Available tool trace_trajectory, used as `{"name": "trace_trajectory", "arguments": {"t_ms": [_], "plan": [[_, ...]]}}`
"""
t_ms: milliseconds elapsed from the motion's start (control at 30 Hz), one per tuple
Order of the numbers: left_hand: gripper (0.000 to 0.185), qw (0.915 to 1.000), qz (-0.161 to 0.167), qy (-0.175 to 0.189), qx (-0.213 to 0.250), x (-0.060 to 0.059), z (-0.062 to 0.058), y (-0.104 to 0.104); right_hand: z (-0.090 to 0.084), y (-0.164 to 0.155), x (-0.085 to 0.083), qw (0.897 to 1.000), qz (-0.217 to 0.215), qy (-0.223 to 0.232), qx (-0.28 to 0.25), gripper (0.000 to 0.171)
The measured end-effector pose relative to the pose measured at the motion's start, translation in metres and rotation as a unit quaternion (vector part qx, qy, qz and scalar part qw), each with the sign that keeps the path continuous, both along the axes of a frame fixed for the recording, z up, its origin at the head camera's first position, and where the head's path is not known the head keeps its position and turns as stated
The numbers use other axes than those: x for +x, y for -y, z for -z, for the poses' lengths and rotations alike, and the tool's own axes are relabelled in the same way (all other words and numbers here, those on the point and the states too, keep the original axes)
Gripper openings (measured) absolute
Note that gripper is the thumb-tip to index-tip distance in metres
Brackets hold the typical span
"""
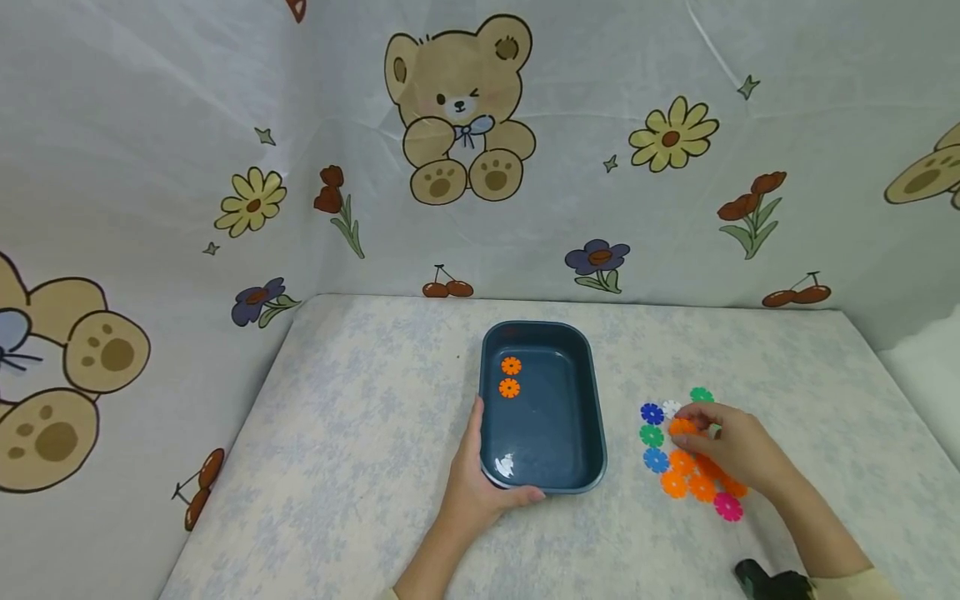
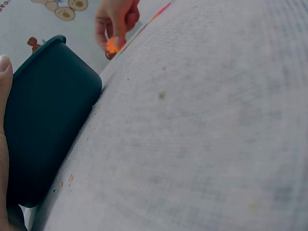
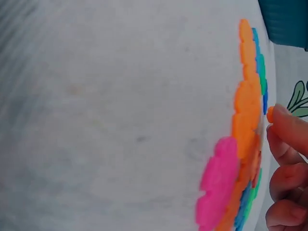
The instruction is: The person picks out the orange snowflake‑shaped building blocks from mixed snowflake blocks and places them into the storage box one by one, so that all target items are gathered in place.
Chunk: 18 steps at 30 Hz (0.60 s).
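A dark blue-green rectangular tray (image 1: 543, 433) lies on the table with two orange flower-shaped discs (image 1: 510, 388) inside, near its left wall. My left hand (image 1: 476, 492) holds the tray at its lower left corner, thumb along the front rim and fingers up the left side. To the right, my right hand (image 1: 738, 446) pinches an orange flower-shaped disc (image 2: 114, 45) between thumb and fingertips, above a pile of similar discs. In the right wrist view, only a sliver of the pinched disc shows at the fingertips (image 3: 281, 113).
The pile holds several orange discs (image 1: 674, 484), with blue (image 1: 656, 460), green (image 1: 651, 436), white and pink (image 1: 727, 506) ones round it. A black object (image 1: 772, 582) is by the right sleeve. A printed cloth (image 1: 555, 233) hangs behind the table.
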<state>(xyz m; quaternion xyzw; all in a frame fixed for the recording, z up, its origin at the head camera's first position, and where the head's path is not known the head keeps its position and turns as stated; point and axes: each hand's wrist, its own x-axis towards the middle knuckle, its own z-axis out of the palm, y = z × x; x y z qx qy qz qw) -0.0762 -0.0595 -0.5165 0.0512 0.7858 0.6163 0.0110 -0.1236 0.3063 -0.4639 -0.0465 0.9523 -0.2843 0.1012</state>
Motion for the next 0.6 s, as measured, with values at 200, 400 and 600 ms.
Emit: {"name": "trace_trajectory", "arguments": {"t_ms": [200, 400, 600], "plan": [[0.138, 1.0000, 0.000, 0.000, 0.004, 0.000, -0.001, 0.000, -0.017, 0.017, -0.009, 0.998, -0.018, -0.018, -0.057, 0.035], [0.137, 1.0000, -0.002, 0.007, 0.005, 0.000, -0.001, 0.000, -0.038, 0.057, -0.020, 0.991, -0.029, -0.015, -0.132, 0.033], [0.136, 0.9999, 0.000, 0.010, -0.004, 0.000, -0.001, 0.000, -0.046, 0.109, -0.029, 0.982, -0.066, -0.027, -0.174, 0.029]]}}
